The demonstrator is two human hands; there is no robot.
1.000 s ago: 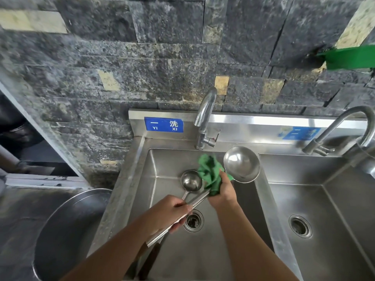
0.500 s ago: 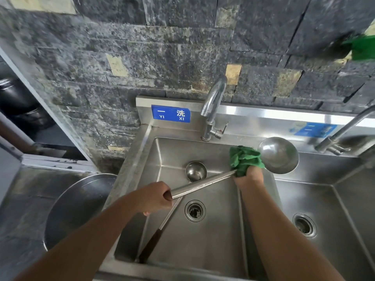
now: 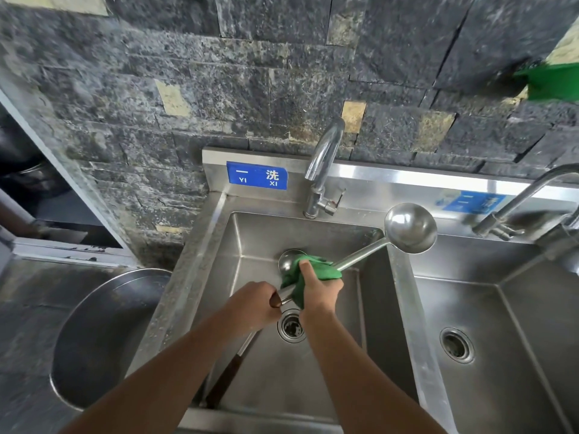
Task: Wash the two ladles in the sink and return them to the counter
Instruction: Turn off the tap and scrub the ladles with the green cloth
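Observation:
A large steel ladle is held over the left sink basin, its bowl up at the right near the divider. My left hand grips the end of its handle. My right hand wraps a green cloth around the handle's lower part, close to my left hand. A second, smaller ladle lies in the basin; its bowl peeks out behind the cloth and its dark handle runs down to the front left corner.
A tap stands behind the left basin, with the drain below my hands. A second basin with its own tap is at the right. A big steel bowl sits on the dark counter at the left.
My right hand with the green cloth has slid down the big ladle's handle from near the bowl towards my left hand. The view has shifted slightly.

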